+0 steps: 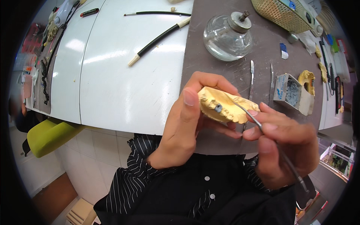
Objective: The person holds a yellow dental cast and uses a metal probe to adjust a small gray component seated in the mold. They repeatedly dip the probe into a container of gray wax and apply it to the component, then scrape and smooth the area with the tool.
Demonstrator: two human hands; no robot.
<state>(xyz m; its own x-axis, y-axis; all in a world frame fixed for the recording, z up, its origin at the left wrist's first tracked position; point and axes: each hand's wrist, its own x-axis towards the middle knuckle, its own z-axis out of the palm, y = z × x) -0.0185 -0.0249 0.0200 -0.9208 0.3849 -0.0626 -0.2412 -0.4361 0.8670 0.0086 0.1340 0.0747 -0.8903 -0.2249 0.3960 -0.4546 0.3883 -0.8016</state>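
My left hand (179, 129) is closed round a yellow plaster dental cast (210, 96), with the thumb at its left end and fingers behind and beneath. The cast is tilted, its row of teeth toward me. One tooth carries a small grey-blue wax piece (218, 108) with a dark spot in it. A slim metal dental carver (286, 159) is pinched in the fingers of my right hand (290, 138). Its bent tip lies over the inner face of the cast, to the right of the wax; whether it touches cannot be made out. The right fingertips are close to the cast's right end.
Beyond the cast stands a glass spirit lamp (225, 43). Rightward lie a knife (252, 73), another slim metal tool (272, 80), a small box of grey-blue wax (294, 92) and another plaster cast (305, 77). Further back is a basket (279, 17). A black-handled tool (159, 40) rests leftward.
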